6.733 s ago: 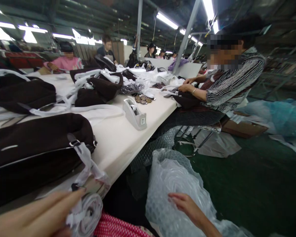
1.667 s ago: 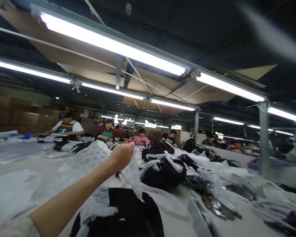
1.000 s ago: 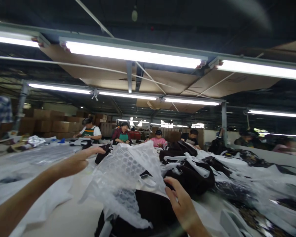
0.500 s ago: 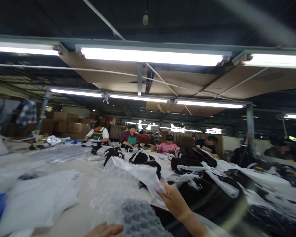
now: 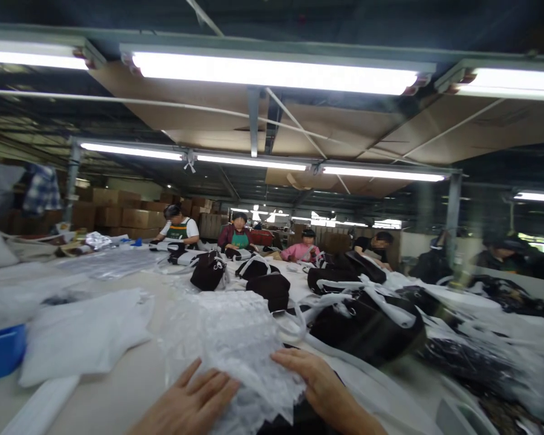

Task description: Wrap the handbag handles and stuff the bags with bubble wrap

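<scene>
A sheet of clear bubble wrap [image 5: 240, 326] lies before me on the table. My left hand [image 5: 194, 399] rests flat on its near left part, fingers spread. On the wrap's right edge lies my right hand [image 5: 315, 383], its fingers stretched out and pointing left. Part of a black item [image 5: 294, 423] shows under the wrap's near edge; the rest of it is hidden. Just beyond the wrap is a black bag [image 5: 268, 291], and to the right lies a larger black bag [image 5: 367, 326] with white-wrapped straps.
White pouches [image 5: 86, 335] and a blue bin [image 5: 2, 353] lie at left. Plastic-wrapped goods [image 5: 471, 362] fill the right side. Several co-workers sit along the far side, among them a person in a green apron [image 5: 179, 232]. Cardboard boxes [image 5: 118, 208] stand behind.
My right hand has brought the raised edge of the bubble wrap down towards me. My left hand has moved further into view, onto the wrap. The camera has tilted slightly downward.
</scene>
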The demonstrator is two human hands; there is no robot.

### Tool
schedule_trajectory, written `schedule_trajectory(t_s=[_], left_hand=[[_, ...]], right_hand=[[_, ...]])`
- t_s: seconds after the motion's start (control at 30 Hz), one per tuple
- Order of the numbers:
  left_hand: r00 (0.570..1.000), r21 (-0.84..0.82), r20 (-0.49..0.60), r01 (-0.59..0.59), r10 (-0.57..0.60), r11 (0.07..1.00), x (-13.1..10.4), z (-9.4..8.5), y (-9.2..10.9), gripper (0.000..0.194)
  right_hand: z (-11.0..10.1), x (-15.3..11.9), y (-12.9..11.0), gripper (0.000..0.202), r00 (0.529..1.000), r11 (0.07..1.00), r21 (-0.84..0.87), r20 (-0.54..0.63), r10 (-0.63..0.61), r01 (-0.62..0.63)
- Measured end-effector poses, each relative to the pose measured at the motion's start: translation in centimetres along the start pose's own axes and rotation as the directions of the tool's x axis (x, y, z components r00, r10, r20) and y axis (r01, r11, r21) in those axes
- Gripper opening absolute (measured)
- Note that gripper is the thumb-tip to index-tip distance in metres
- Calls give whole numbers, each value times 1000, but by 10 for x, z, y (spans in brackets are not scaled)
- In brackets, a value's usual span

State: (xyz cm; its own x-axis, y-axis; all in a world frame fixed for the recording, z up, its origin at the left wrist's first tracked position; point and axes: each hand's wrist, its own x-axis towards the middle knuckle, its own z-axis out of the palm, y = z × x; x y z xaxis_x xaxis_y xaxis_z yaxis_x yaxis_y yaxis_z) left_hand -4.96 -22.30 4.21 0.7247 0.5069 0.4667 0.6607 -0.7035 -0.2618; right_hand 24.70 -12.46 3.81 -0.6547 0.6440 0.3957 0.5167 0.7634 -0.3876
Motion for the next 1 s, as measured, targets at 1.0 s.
schedule_trajectory(t_s=[1.0], left_hand=[[582,-787,-508,-14,-635,616,126,-51,5,12]], right_hand=[[-120,-66,-32,94,897,841,534,-326,298,-86]])
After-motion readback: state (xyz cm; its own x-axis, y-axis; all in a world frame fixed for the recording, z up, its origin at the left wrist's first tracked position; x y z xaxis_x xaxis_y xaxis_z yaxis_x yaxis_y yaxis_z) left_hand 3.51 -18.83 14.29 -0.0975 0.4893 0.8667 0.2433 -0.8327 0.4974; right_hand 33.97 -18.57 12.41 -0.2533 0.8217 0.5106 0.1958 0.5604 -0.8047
